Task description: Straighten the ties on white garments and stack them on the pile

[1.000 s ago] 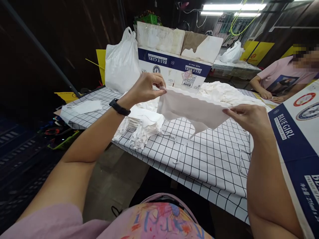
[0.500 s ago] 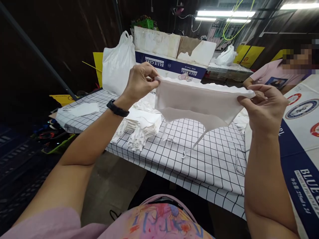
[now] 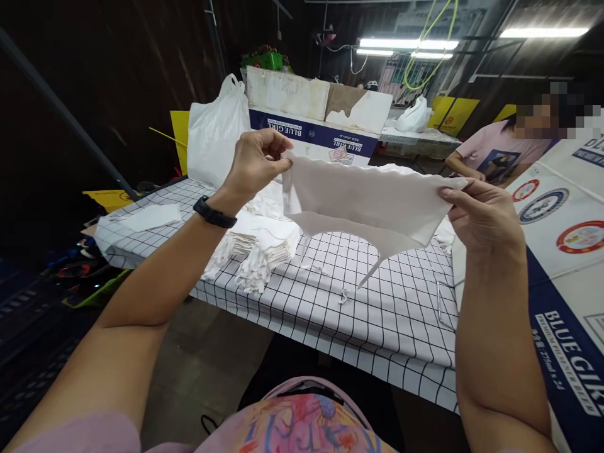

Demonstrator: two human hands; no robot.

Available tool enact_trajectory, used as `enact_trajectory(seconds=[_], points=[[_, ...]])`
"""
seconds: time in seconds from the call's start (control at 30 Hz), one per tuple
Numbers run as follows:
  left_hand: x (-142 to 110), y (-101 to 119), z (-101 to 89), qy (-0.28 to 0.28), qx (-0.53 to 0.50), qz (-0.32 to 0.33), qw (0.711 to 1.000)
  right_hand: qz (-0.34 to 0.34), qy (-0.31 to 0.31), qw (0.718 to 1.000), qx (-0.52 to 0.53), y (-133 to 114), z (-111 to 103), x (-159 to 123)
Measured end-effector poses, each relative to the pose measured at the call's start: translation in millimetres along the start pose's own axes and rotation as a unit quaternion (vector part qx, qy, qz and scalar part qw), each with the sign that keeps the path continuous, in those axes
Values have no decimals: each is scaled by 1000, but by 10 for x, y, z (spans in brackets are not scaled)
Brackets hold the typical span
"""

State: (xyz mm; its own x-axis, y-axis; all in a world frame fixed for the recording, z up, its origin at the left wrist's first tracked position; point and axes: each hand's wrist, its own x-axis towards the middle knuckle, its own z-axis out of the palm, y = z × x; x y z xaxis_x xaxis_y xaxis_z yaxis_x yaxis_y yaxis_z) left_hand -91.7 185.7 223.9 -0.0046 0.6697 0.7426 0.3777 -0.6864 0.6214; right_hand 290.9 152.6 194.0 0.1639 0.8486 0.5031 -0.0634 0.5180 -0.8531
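Note:
Stretched out above the table is a white cloth piece [image 3: 358,192] with a curved lower cutout and thin straps hanging down; its kind I cannot make out. My left hand [image 3: 259,157] pinches its upper left corner between thumb and fingers. At the upper right corner, my right hand [image 3: 491,211] pinches it the same way. The strap ends rest on the checked tablecloth [image 3: 311,324]. Below and left of the cloth lies a stack of folded white pieces [image 3: 264,245], their straps bunched toward the front edge.
A full white plastic bag [image 3: 217,138] and a blue and white cardboard box [image 3: 287,94] stand at the back. A second such box [image 3: 557,296] is close on my right. A metal wire piece [image 3: 441,305] lies near it. Another person [image 3: 500,145] is beyond, at right.
The view has shifted slightly, so the scene sits a little lower and further left. Both hands still pinch the same corners, and the cloth stays spread between them.

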Motion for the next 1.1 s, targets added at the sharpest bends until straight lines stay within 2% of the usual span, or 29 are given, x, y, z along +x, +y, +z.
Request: enact_trajectory(seconds=[0.2, 0.4, 0.5, 0.6, 0.67, 0.73, 0.87, 0.97, 1.1], points=[[-21, 80, -9, 5, -32, -23, 999, 38, 9, 999, 16, -74, 49, -24], [-6, 99, -39, 2, -21, -12, 1000, 32, -11, 999, -10, -142, -2, -73], [-3, 105, -51, 22, 0, -2, 1000, 4, -56, 995, -86, -151, -25, -114], [-3, 130, -53, 41, 25, 12, 999, -4, -138, 967, -212, -77, -7, -151], [1, 162, -50, 44, 43, 20, 998, 5, -172, 951, -256, 35, 32, -174], [10, 196, -46, 44, 60, 26, 997, 21, -169, 957, -236, 190, 85, -197], [36, 225, -57, 40, 82, 25, 996, 121, -135, 982, -58, 532, 208, -270], [47, 211, -70, 20, 93, 12, 995, 191, -142, 971, 20, 729, 303, -365], [42, 200, -71, 15, 109, 12, 994, 224, -189, 956, 25, 873, 402, -490]])
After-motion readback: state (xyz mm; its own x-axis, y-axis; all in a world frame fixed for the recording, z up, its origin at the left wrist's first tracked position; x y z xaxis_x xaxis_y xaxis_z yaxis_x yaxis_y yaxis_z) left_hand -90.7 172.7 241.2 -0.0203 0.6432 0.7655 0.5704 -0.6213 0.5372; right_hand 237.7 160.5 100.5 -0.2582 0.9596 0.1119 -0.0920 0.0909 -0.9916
